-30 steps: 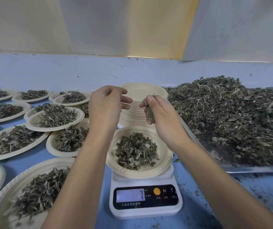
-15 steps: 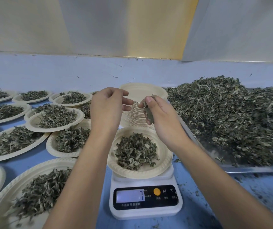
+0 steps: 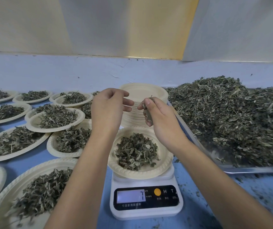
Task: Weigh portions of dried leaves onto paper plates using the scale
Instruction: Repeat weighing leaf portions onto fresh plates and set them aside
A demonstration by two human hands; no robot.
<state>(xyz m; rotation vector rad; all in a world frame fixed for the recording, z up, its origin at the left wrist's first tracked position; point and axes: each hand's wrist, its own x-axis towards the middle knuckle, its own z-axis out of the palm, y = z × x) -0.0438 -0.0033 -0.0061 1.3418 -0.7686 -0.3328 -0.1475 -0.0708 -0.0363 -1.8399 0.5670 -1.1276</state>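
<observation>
Hands both raised over the scale (image 3: 145, 202), apart from each other, fingertips facing across a small gap.

Far left: filled plates (image 3: 32, 123) spread over the blue tabletop (image 3: 264, 192), some overlapping at the rims, each carrying a loose mound of dried leaves.

Left hand (image 3: 109, 109): back toward the camera, fingers loosely bent, thumb close to the forefinger. Nothing seen in it.

Behind and between the hands: stack of empty plates (image 3: 142, 91), upright, nothing in the top plate.

Below the hands: 1 paper plate (image 3: 165, 164) sits centred on the scale platform. It holds a portion of leaves (image 3: 135, 151), a roughly round mound with no clear long axis, plate rim bare all round. Scale display faces the wearer and reads 7.

Right hand (image 3: 162, 121): thumb and fingers closed on a clump of dried leaves (image 3: 147, 114). Clump's long axis runs near vertical, from the thumb tip down past the lower fingers; 1 thin stem pokes upward above the thumb. Clump hangs above the far rim of the plate on the scale, not touching it.

Right: metal tray (image 3: 248, 169) flat on the tabletop, filled with a large heap of dried leaves (image 3: 231, 121). Loose crumbs lie on the tabletop beside the tray's near edge.
</observation>
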